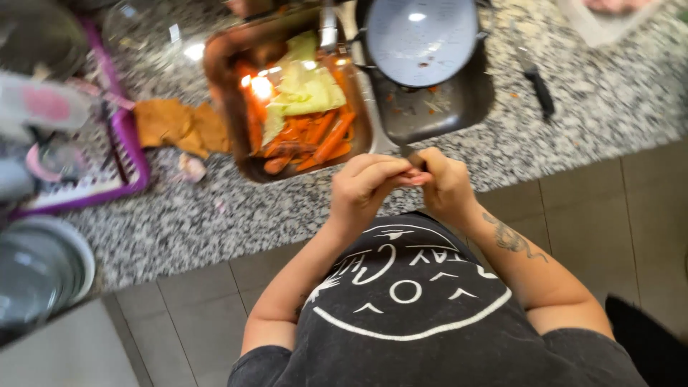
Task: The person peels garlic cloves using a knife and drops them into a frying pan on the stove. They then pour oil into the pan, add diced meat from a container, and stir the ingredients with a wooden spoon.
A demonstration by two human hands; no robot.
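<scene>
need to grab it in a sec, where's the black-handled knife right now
In the head view the black-handled knife lies on the speckled granite counter, upper right, just right of the dark metal pan and apart from both hands.

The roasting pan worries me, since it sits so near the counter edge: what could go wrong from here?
1. The roasting pan of carrots lies close to the counter edge; a nudge from the left hand or right hand could tip it.
2. The knife lies loose nearby; a reach could catch its blade.

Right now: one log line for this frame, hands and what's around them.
left hand: meets right, small item between fingers, unclear | right hand: same | ahead: baking pan of carrots | beside: grey pot | counter: knife
</scene>
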